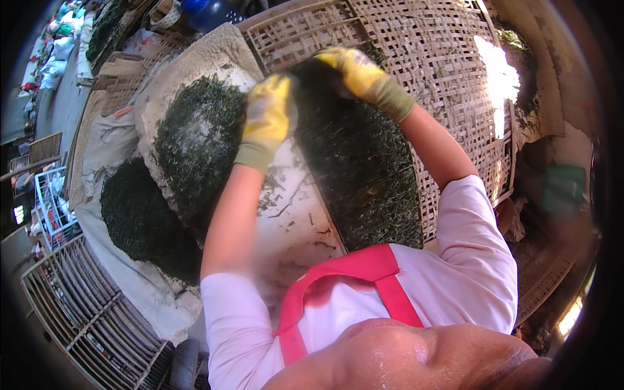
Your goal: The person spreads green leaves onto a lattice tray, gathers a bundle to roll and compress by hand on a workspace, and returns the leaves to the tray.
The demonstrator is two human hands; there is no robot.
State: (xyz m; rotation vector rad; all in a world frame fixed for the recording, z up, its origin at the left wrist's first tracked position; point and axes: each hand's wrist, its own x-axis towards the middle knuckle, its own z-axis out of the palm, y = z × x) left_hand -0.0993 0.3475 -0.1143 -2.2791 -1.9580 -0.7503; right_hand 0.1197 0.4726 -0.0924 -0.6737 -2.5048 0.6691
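Yellow work gloves with greenish cuffs cover both my hands. My left hand [265, 114] is at the left edge of a long layer of dark green shredded leaf material [363, 161], near a rounded heap [200, 141] of similar material. At the far end of that layer is my right hand [353, 73], beside a woven bamboo tray [419, 58]. Motion blurs the gloves, and their undersides and fingertips are partly hidden, so any grip cannot be made out. Between heap and layer lies a pale flat surface [297, 209] with scattered green bits.
A second dark heap [141, 214] lies on whitish cloth [126, 282] at the left. Beyond it stands a slatted rack [97, 312]. A blue container [207, 12] is at the top, and a green container [564, 187] at the right. White bags [58, 58] lie in the far left background.
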